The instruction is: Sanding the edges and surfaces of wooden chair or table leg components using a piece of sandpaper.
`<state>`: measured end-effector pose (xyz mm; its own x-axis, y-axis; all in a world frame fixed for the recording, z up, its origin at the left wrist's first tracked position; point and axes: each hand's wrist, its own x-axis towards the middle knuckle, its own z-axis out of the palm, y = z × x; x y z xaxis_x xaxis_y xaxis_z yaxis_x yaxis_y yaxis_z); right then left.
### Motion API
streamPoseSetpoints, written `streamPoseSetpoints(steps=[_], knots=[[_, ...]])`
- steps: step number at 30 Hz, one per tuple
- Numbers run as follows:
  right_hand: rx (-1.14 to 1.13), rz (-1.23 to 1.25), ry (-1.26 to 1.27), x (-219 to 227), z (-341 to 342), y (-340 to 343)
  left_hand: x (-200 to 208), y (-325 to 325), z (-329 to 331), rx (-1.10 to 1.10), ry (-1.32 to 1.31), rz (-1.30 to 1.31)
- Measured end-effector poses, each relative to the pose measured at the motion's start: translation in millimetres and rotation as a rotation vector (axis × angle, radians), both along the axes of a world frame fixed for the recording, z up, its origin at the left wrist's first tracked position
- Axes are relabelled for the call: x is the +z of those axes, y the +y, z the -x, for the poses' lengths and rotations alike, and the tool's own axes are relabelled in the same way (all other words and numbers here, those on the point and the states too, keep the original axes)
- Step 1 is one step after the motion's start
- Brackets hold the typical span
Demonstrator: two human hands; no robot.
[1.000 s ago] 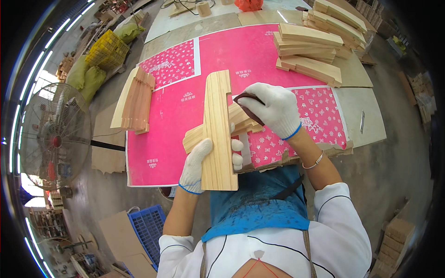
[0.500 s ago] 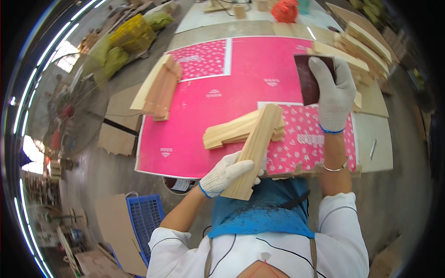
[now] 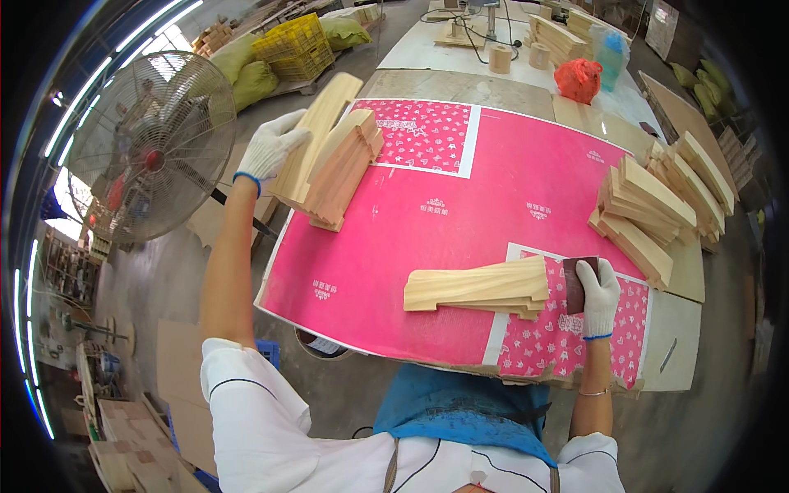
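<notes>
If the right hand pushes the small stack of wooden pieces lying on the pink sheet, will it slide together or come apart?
The wooden pieces look rigid and lie loosely, ends uneven, so a push probably shifts them apart. The glossy pink sheet likely lets them slide easily. Being flat, they should not roll. The right hand rests at their end.

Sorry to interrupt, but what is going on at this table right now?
A person in white work gloves is handling wooden pieces on a pink sheet. The left hand grips a wooden piece at the left stack. The right hand holds a dark sanding pad beside a small pile of wooden pieces.
</notes>
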<state>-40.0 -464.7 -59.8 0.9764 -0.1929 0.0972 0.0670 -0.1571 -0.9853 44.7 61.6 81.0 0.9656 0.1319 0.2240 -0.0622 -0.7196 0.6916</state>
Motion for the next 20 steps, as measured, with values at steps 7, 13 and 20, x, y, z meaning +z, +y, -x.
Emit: streamPoseSetpoints(steps=[7, 13, 20], knots=[[-0.01, -0.002, 0.055, -13.9, -13.1, 4.9, -36.3, -4.3, -16.9, 0.138, 0.202, -0.325], [-0.003, -0.023, 0.059, -13.1, -22.0, 7.3, -31.6, -15.4, -10.8, 0.142, 0.229, -0.465], [-0.044, 0.006, 0.079, -9.3, -27.1, 13.3, -30.6, -24.1, -13.1, 0.171, 0.272, -0.474]])
